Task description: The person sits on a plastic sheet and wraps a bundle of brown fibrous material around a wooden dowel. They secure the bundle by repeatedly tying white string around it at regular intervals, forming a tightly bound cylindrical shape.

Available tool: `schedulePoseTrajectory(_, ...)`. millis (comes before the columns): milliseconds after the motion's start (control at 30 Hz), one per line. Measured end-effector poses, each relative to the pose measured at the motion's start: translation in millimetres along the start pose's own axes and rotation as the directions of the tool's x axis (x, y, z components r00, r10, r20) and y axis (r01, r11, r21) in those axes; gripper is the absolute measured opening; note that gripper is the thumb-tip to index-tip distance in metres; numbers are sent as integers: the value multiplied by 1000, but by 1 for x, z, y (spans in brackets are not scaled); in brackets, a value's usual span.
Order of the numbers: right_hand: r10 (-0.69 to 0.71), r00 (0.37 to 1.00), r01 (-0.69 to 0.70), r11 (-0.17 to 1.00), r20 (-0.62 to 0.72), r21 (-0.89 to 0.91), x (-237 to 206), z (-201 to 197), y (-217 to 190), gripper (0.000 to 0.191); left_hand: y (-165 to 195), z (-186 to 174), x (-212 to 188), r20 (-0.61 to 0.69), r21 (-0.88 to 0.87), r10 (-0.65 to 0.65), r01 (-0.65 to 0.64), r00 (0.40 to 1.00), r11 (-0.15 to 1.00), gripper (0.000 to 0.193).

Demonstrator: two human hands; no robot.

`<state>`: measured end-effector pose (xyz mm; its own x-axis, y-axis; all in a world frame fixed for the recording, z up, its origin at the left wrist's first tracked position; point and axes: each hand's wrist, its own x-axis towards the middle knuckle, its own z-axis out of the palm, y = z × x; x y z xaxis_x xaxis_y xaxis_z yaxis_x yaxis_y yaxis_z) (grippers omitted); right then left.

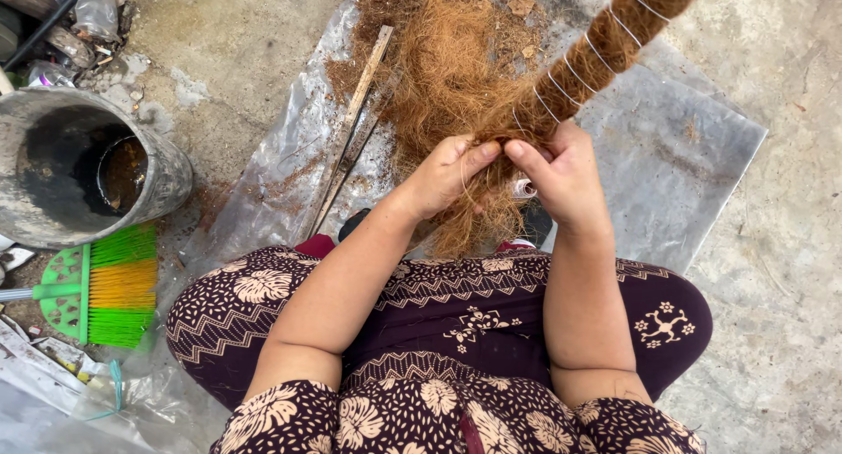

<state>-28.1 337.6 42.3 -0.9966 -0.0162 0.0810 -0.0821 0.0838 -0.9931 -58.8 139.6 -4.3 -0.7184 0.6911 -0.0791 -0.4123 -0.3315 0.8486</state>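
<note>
Both hands (509, 173) on fibre roll (605, 46)

concrete floor (772, 270) | plastic sheet (667, 156) w/ coir pile (438, 68), wood slats (355, 112) | bucket (53, 217) | broom (105, 287)

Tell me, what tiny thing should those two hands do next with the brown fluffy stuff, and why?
Probably press the loose brown coconut fibre tight against the end of the thread-wrapped fibre pole. The left hand and right hand pinch it where the white thread winding stops, and strands hang free below.
</note>
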Motion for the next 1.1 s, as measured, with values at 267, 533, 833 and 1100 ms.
schedulePoseTrajectory(267, -138, 985, 86, 917, -108, -390, 0, 6, 6, 53, -3, -1, -1, 32, 73, 33, -35, 999, 997, 54)
schedulePoseTrajectory(533, -105, 994, 96, 873, 8, -478, -7, 0, -75, 32, -8, 0, 3, -183, 146, 31, -4, 983, 989, 55)
schedulePoseTrajectory(833, -172, 985, 107, 610, 1, -785, -30, 15, -104, 21, 6, 14, -3, -335, 708, 365, -24, 868, 706, 42)
schedulePoseTrajectory(1100, -125, 975, 202, 845, 183, -496, -29, 53, -76, 24, 6, 16, -4, -425, 659, 228, 127, 876, 741, 39)
